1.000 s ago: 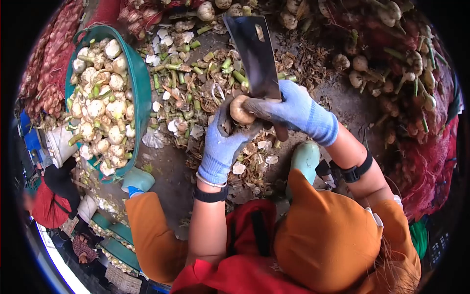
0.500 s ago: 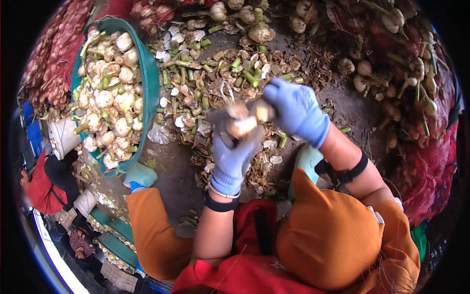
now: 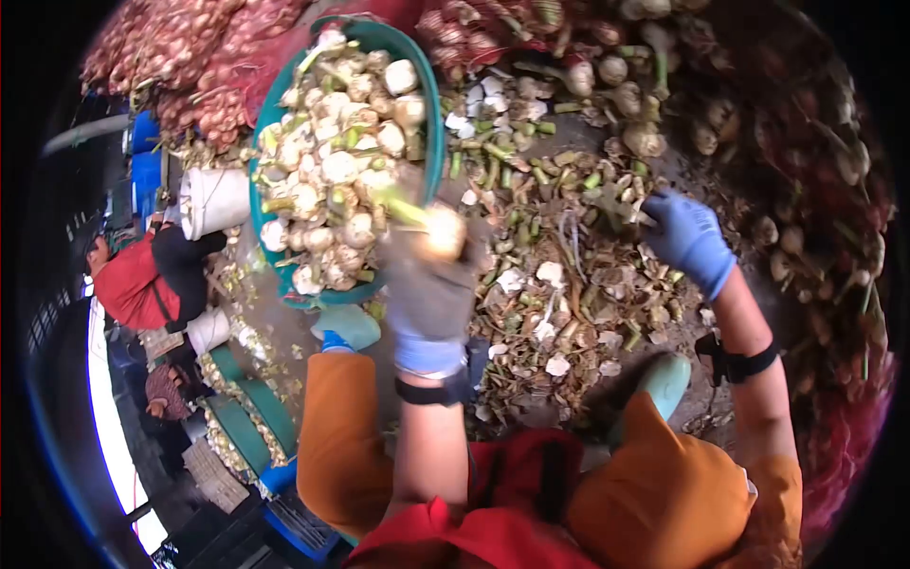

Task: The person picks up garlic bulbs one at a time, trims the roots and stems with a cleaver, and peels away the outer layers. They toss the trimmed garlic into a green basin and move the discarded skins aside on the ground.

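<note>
My left hand, in a blue and grey work glove smeared by motion, grips a garlic bulb with a short green stem. It is at the right side of a green oval basin, overlapping its rim in this view. Pale garlic bulbs fill the basin. My right hand, in a blue glove, is closed low over the trimmings at the right; I cannot tell what it holds. Cut stems and dry skins cover the floor between my hands.
Untrimmed garlic lies in a heap at the back and right, beside red mesh sacks. A white bucket stands left of the basin. Farther left, a person in red bends near green crates. My boot is below the trimmings.
My hands were together over the trimmings at a garlic bulb. They have parted: the left has moved toward the basin with a bulb, the right away to the right. The view has shifted left.
</note>
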Tool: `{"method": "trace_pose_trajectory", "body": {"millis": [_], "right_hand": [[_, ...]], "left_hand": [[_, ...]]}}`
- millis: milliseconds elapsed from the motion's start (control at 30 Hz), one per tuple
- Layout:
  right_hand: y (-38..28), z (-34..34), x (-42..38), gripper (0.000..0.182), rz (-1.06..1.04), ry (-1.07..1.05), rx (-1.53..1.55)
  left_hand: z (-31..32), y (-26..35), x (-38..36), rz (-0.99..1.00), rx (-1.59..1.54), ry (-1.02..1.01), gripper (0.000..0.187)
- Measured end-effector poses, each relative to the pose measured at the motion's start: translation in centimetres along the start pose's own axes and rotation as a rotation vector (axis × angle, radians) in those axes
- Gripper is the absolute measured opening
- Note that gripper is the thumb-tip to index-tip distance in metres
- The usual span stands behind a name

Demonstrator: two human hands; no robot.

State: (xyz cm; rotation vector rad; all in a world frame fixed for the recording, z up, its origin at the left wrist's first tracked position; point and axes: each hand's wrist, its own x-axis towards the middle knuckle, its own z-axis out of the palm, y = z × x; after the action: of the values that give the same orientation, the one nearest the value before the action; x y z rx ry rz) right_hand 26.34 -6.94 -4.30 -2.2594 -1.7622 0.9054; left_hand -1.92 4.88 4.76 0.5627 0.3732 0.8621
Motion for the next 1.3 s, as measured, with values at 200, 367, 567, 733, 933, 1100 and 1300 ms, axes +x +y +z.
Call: {"method": "trace_pose_trajectory", "body": {"millis": [200,367,567,733,933,1100,1300], "right_hand": [[2.1,-0.3,7.9,0.017,-0.126,0.324,-0.262],[3.2,3.2,6.1,0.032,-0.073,0.123,0.679],[-4.6,1.7,-3.9,0.038,0.223,-0.161,1.325],[-4.8,-1.1,-6.0,0.024,-0.367,0.231,0.101],[-5.4,-1.6,-5.5,0.027,-0.280,0.119,0.105],[-3.1,1.5,-2.8,0.023,-0.068,0.181,0.077],[-2.5,0.6,-2.5,0.025,0.315,-0.183,1.262]], "left_hand": [[0.6,-0.2,1.7,-0.039,-0.187,0.333,0.061],[-2.9,-9.2,-2.7,-0.218,0.211,0.391,0.060],[-0.2,-12.4,-3.9,-0.294,0.222,0.348,0.076],[0.1,-11.7,-3.4,-0.361,0.520,0.335,0.083],[-0.2,-10.5,-4.0,0.002,1.249,0.048,0.073],[3.5,-9.4,-4.9,-0.332,0.639,0.196,0.064],[1.3,-11.1,-4.5,-0.268,1.114,0.052,0.095]]}}
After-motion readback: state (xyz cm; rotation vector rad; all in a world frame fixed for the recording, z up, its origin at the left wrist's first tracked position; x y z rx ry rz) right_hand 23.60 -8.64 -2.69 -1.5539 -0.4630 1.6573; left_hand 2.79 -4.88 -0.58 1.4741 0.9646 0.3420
